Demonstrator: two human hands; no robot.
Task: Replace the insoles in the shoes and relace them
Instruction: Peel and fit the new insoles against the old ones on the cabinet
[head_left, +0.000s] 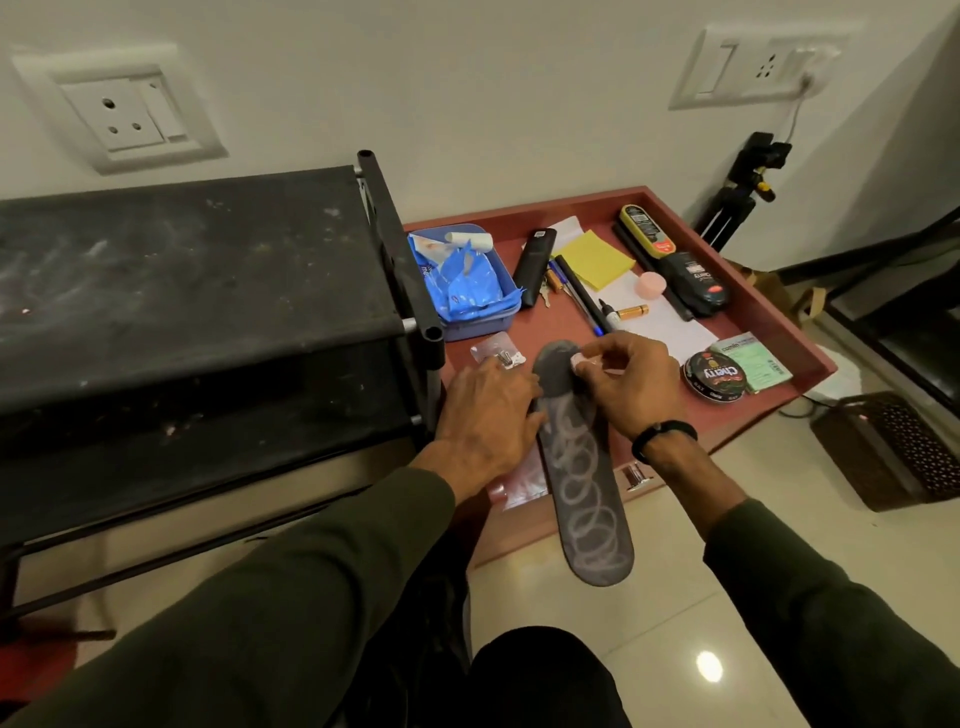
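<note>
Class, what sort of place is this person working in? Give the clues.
Probably a room at home, a corner kept for shoe care. Clues: a black shoe rack, a polish tin on a cluttered red table, and wall sockets above a tiled floor.

A shoe rack (197, 270) stands on the left against the wall, and a low bench (769, 322) sits just to its right. At the bench's back left lies a tray (483, 319) holding packets, with a remote (537, 267) beside it on the right, then pens (582, 301) and a pad of sticky notes (597, 257). Shoe polish bottles (675, 265) lie along the far right side. A polish tin (716, 376) sits near the front right edge, next to a small box (758, 361). An insole (582, 467) lies across the front edge, its heel overhanging the floor, between the left hand (488, 410) and the right hand (628, 376). A tripod (743, 192) stands behind the bench, and a basket (893, 447) rests on the floor to the right.
</note>
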